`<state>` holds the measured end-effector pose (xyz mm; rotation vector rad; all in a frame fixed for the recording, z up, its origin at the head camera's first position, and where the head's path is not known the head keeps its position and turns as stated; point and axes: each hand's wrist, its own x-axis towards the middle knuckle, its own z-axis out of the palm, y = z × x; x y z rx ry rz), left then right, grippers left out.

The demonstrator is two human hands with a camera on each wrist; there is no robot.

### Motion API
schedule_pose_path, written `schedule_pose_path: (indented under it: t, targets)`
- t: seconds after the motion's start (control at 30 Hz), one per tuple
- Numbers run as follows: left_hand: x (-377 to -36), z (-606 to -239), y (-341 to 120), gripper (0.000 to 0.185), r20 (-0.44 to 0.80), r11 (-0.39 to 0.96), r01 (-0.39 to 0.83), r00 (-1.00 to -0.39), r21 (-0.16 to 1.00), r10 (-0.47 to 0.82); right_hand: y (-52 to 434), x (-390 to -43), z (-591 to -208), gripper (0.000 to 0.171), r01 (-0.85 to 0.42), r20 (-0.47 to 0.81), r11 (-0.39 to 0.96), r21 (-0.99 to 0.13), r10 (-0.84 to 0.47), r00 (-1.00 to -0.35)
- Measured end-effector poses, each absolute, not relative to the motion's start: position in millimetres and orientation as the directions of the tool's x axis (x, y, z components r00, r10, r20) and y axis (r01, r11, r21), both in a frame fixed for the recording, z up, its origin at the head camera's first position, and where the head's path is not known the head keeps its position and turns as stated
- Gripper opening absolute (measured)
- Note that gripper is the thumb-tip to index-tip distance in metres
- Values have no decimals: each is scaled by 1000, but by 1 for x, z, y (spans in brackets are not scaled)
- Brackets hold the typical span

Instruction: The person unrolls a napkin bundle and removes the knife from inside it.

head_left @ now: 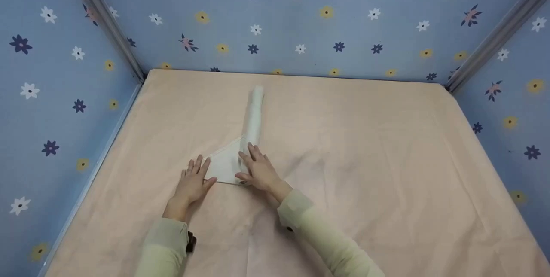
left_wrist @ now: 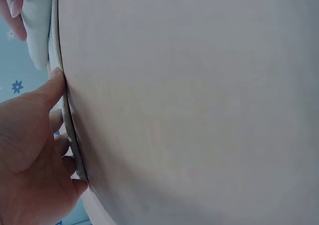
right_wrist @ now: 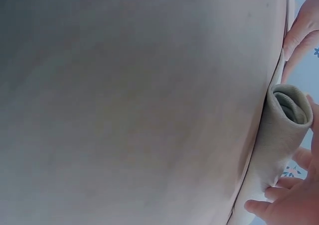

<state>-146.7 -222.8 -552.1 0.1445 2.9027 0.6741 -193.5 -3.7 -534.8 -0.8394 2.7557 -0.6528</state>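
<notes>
A white cloth lies on the peach table cover (head_left: 343, 148), rolled into a long tube (head_left: 254, 114) that points away from me. A flat triangular flap (head_left: 225, 165) spreads from its near end. My left hand (head_left: 193, 180) lies flat with straight fingers at the flap's left corner, thumb touching the edge. My right hand (head_left: 258, 169) rests over the near end of the tube, fingers extended. The right wrist view shows the tube's open spiral end (right_wrist: 286, 110) beside that hand (right_wrist: 294, 205). In the left wrist view, my left hand (left_wrist: 30, 150) touches the cloth's edge.
Blue flowered walls (head_left: 300, 23) close in the table on the left, back and right, with metal posts (head_left: 107, 23) in the corners. The peach cover stretches bare to the right of the cloth (head_left: 408, 161).
</notes>
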Motion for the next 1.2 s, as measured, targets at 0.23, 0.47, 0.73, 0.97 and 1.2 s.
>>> schedule_pose_path:
  t: [0.23,0.47,0.73,0.97,1.2]
  targets:
    - [-147,-553,-222,64,-121,891,58,-985,451,126,1,-195,-534,68,-493,-61,751,-439,-572,-818]
    - [-148,-553,-223,64,-100,891,79,-985,447,137,7,-196,-532,68,-506,-58,752,-423,-580,-813]
    - [-147,-552,-224,63,-90,890,90,-985,447,145,16,-197,-531,70,-528,-69,745,-407,-602,-796]
    - [-146,-551,-222,63,-102,890,81,-985,449,141,25,-197,-538,71,-569,-13,715,-406,-627,-779]
    - [-146,-552,-222,63,-121,895,64,-984,442,130,30,-194,-530,70,-558,-57,742,-370,-618,-784]
